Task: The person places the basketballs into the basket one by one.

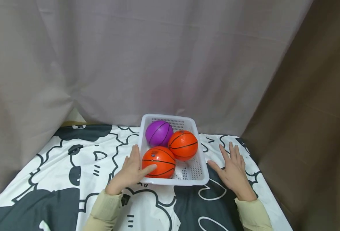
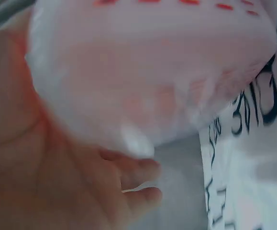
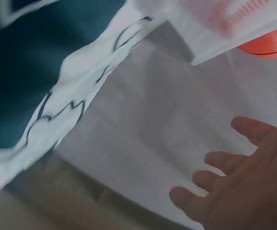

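A white plastic basket (image 1: pixel 200 166) with slotted walls stands on the patterned cloth. Inside it lie a purple ball (image 1: pixel 158 133), an orange ball (image 1: pixel 183 145) at the right and a larger orange ball (image 1: pixel 159 162) at the near left, all with black basketball lines. My left hand (image 1: pixel 131 169) is at the basket's near left corner, fingers extended along the outside and thumb reaching over the rim in front of the larger ball. In the left wrist view its palm lies close beside the basket wall (image 2: pixel 128 72). My right hand (image 1: pixel 232 170), fingers spread, hovers apart from the basket's right side, holding nothing.
The black-and-white cartoon cloth (image 1: pixel 100 173) covers the table under the basket. A grey curtain (image 1: pixel 170 64) hangs right behind the basket, and a brown curtain (image 1: pixel 308 128) closes off the right side.
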A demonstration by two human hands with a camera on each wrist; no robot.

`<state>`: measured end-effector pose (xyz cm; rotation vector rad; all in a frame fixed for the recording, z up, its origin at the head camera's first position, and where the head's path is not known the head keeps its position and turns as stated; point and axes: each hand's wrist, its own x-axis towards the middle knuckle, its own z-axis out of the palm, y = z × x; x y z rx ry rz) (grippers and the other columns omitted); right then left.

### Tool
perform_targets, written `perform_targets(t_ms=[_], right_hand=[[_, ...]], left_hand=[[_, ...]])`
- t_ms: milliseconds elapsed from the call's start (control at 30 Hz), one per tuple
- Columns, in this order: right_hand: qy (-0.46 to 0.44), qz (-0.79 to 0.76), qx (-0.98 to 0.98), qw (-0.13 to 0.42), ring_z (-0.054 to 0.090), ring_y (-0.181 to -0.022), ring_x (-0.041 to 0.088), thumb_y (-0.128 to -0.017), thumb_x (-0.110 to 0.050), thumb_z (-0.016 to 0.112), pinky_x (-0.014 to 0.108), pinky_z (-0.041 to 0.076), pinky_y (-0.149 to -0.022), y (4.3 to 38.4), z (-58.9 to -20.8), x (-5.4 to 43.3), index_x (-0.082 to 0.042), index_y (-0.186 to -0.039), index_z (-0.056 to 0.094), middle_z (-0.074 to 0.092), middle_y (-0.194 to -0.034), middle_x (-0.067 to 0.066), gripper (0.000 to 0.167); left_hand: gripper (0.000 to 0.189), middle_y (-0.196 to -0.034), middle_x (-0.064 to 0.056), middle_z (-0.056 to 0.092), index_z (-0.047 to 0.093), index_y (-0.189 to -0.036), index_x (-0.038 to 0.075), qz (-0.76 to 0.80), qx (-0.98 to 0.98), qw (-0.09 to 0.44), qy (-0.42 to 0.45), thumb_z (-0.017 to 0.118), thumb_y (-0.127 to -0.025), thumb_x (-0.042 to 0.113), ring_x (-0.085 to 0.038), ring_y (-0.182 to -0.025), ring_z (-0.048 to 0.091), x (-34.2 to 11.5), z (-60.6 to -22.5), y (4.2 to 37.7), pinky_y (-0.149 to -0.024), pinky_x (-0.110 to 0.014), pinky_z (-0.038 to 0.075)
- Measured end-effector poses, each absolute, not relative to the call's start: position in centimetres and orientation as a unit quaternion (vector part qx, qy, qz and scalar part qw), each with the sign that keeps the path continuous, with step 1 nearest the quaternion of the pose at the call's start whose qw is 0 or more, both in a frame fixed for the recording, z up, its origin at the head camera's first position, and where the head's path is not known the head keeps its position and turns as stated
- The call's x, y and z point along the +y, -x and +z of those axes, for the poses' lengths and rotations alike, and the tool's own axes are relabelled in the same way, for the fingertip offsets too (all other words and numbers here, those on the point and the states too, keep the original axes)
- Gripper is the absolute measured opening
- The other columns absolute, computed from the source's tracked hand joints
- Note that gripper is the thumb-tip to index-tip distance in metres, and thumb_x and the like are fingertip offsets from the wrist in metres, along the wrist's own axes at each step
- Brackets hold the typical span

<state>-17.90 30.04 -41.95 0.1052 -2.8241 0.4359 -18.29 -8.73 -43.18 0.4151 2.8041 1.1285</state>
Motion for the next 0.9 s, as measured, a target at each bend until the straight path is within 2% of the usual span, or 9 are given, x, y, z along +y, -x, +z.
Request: perform_targets(t_ms=[67,133,233,367,533,900], right_hand=[[-0.043,0.121,-0.98,0.152,-0.01,-0.145,0.041,-0.086,-0.067,0.056,0.069,-0.003,-0.108,18.6,-41.8,30.5,-0.005,-0.152,0.03,0.001,-0.161,0.022,0.094],[-0.046,0.103,-0.981,0.156,-0.011,-0.145,0.04,-0.086,-0.068,0.055,0.07,-0.003,-0.107,19.3,-41.6,31.1,-0.004,-0.152,0.031,0.003,-0.161,0.022,0.095],[-0.047,0.088,-0.983,0.152,-0.01,-0.145,0.041,-0.086,-0.067,0.056,0.072,-0.003,-0.106,20.1,-41.4,32.0,-0.003,-0.151,0.03,0.006,-0.16,0.024,0.095],[-0.038,0.081,-0.987,0.133,-0.011,-0.145,0.042,-0.086,-0.069,0.053,0.075,-0.003,-0.103,21.0,-41.4,32.8,-0.001,-0.151,0.028,0.007,-0.159,0.027,0.098],[-0.03,0.086,-0.988,0.121,-0.012,-0.144,0.044,-0.087,-0.07,0.049,0.078,-0.003,-0.1,21.9,-41.6,33.2,0.001,-0.151,0.027,0.006,-0.158,0.029,0.099],[-0.018,0.097,-0.99,0.1,-0.013,-0.143,0.045,-0.088,-0.07,0.046,0.078,-0.004,-0.1,22.0,-42.0,33.6,0.003,-0.153,0.019,0.003,-0.157,0.031,0.101]], left_hand=[[0.099,-0.158,-0.025,-0.011,-0.004,-0.152,-0.007,0.373,0.919,0.036,-0.122,0.044,-0.096,0.06,-0.04,-0.146,-0.006,-10.5,-42.9,19.0,-0.114,-0.059,0.0],[0.087,-0.157,-0.028,-0.008,0.002,-0.152,-0.008,0.352,0.93,0.009,-0.103,0.039,-0.101,0.052,-0.043,-0.145,-0.006,-12.5,-42.7,19.7,-0.113,-0.06,-0.002],[0.076,-0.155,-0.034,-0.002,0.012,-0.151,-0.011,0.284,0.956,-0.015,-0.076,0.039,-0.103,0.042,-0.049,-0.143,-0.005,-15.0,-42.9,20.5,-0.112,-0.062,-0.002],[0.078,-0.153,-0.037,0.001,0.016,-0.149,-0.013,0.208,0.976,0.018,-0.055,0.045,-0.101,0.041,-0.052,-0.141,-0.003,-16.8,-44.1,21.0,-0.111,-0.065,0.001],[0.085,-0.152,-0.039,0.002,0.017,-0.147,-0.016,0.212,0.975,0.051,-0.038,0.051,-0.098,0.044,-0.053,-0.141,-0.002,-17.6,-45.4,21.6,-0.111,-0.065,0.002],[0.089,-0.151,-0.04,0.0,0.015,-0.145,-0.019,0.207,0.975,0.08,-0.015,0.05,-0.097,0.048,-0.054,-0.14,-0.003,-18.6,-45.9,21.6,-0.111,-0.065,0.001]])
